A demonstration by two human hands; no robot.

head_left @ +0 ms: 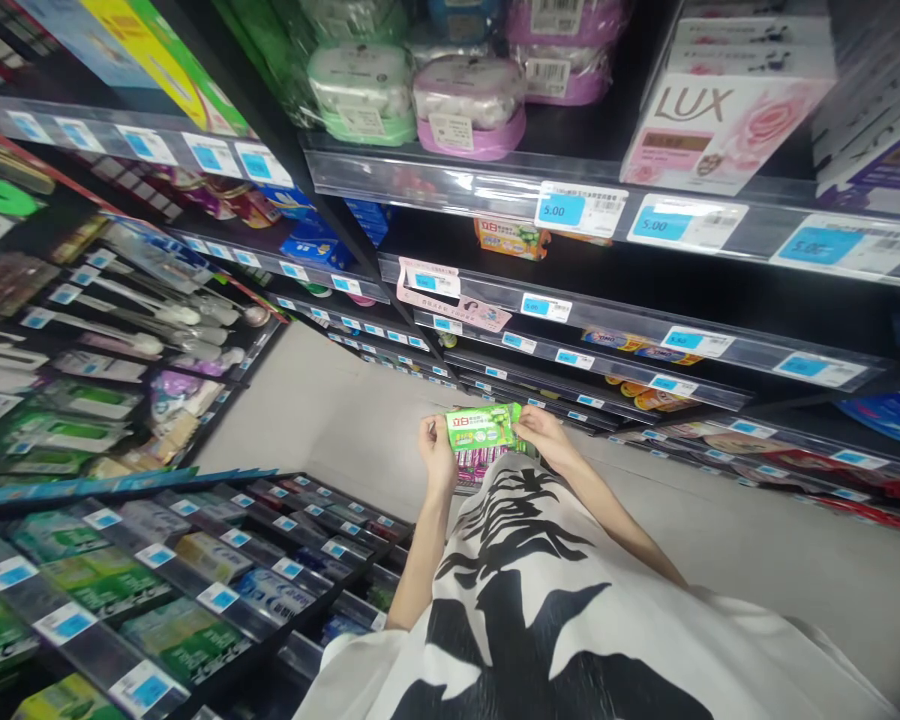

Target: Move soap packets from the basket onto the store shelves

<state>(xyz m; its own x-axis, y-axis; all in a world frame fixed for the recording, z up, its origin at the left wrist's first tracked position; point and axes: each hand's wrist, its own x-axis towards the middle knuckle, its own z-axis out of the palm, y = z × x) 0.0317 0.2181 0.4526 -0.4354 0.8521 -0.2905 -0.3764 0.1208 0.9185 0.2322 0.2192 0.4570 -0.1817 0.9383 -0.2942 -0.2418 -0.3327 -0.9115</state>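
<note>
A bright green soap packet (482,427) with red and white lettering is held level in front of my body. My left hand (439,447) pinches its left end, thumb along the edge. At the opposite end, the fingers of my right hand (541,432) are closed on the packet's crimped wrapper. Just below it show pink-and-white striped packages (481,461), partly covered by the soap packet and my clothing; what they rest in is mostly hidden.
Shelves with blue-and-white price tags (581,208) run along the right, holding Lux boxes (727,110), soap boxes in green and pink (469,105) and an orange soap packet (511,239). Toothpaste boxes (97,580) fill the lower-left shelves. Utensils (150,310) hang at left. Grey floor (307,400) lies between.
</note>
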